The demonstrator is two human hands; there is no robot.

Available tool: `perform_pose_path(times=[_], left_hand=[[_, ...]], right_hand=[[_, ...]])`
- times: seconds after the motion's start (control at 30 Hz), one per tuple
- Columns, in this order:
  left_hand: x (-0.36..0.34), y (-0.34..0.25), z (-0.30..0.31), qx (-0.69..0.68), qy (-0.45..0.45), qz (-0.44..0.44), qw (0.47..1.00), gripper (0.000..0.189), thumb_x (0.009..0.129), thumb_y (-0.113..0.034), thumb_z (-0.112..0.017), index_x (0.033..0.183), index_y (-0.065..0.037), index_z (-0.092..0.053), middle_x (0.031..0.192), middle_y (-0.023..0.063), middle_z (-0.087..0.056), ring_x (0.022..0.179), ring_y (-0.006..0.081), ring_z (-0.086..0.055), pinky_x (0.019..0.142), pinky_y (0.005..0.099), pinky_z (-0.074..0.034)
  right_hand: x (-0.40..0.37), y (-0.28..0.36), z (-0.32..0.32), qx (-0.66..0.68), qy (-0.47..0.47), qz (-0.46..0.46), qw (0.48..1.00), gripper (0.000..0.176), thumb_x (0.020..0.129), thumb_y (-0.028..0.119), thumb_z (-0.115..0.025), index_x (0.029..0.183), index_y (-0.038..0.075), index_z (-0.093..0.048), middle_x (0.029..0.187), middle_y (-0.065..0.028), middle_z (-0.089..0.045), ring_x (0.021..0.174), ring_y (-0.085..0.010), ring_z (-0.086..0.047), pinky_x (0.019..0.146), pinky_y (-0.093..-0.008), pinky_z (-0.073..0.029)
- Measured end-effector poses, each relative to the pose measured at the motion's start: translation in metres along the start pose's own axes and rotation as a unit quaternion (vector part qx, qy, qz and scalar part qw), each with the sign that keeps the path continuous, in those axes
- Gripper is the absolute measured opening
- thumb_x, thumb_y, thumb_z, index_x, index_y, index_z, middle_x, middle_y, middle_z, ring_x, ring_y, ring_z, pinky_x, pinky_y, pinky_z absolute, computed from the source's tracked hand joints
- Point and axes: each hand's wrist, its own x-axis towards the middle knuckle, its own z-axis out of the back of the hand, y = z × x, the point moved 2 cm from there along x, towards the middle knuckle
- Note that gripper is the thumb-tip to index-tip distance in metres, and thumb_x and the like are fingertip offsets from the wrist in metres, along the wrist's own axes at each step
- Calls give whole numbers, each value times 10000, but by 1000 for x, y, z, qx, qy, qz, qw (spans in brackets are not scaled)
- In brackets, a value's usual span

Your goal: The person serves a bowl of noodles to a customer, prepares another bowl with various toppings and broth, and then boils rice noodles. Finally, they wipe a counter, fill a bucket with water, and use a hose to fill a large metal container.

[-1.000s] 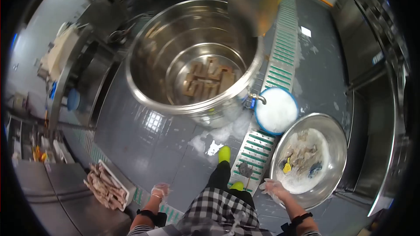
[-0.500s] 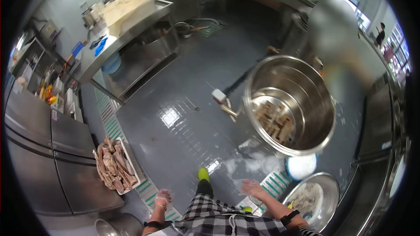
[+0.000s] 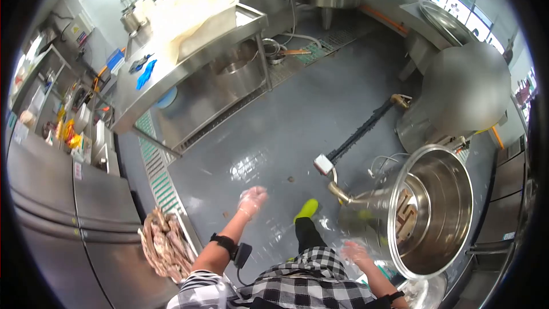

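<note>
Raised over the wet grey floor, my left hand [image 3: 252, 199] wears a clear plastic glove; its fingers look curled, but whether they hold anything cannot be made out. My right hand [image 3: 355, 253], also in a clear glove, is low at the near side of a large steel pot [image 3: 394, 217], with its fingers apart and nothing in them. Inside the pot lie brown block-like pieces [image 3: 406, 217]. A white crate [image 3: 187, 230] heaped with raw meaty bones [image 3: 163, 246] stands on the floor at the lower left, below my left hand.
At the upper left stands a steel table [image 3: 134, 100] with a large white tub [image 3: 211, 31] and blue gloves [image 3: 146, 74]. Steel cabinets [image 3: 108, 206] line the left. A white box [image 3: 323, 164] with a dark cord lies on the floor. Another person, blurred, is beyond the pot.
The view has shifted, with the pot now further right and lower. My left hand has risen forward from beside the apron. My right hand is nearer the pot's side.
</note>
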Motion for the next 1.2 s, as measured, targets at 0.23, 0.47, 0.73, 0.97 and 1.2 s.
perform_pose_path(times=[0.23,0.47,0.73,0.97,1.2], left_hand=[[230,-39,62,89,-33,33,995,380,722,-354,-569,980,-77,-599,975,130,-601,921,264,-564,824,340,-423],[372,-40,147,121,-76,167,975,339,686,-295,-581,975,-120,-613,962,122,-608,900,250,-584,792,326,-449],[697,-43,218,389,-27,89,917,535,699,-307,-587,1159,-68,-457,1046,158,-543,996,256,-514,820,321,-442],[850,-86,223,380,-128,50,915,530,703,-316,-590,1170,-103,-461,1075,118,-543,1035,262,-492,866,332,-414],[901,-53,182,319,-29,36,947,282,738,-236,-554,931,-33,-577,944,145,-590,853,276,-579,760,366,-465]], right_hand=[[178,5,33,-352,-43,163,921,359,798,352,-497,1054,108,-558,1034,-90,-582,976,-241,-535,846,-336,-410],[296,162,97,-174,-36,-3,984,396,807,379,-462,1125,148,-516,1190,-95,-482,1068,-259,-469,904,-337,-364],[335,189,71,-202,-30,-200,958,387,808,321,-439,1163,175,-488,1094,-119,-543,1013,-266,-506,868,-344,-386],[361,235,-34,-158,42,-266,950,290,803,261,-422,973,103,-595,1180,-124,-495,1067,-250,-484,891,-332,-386],[374,282,-75,97,-147,-285,942,429,773,281,-489,1129,42,-504,1103,-193,-524,1014,-299,-494,899,-373,-364]])
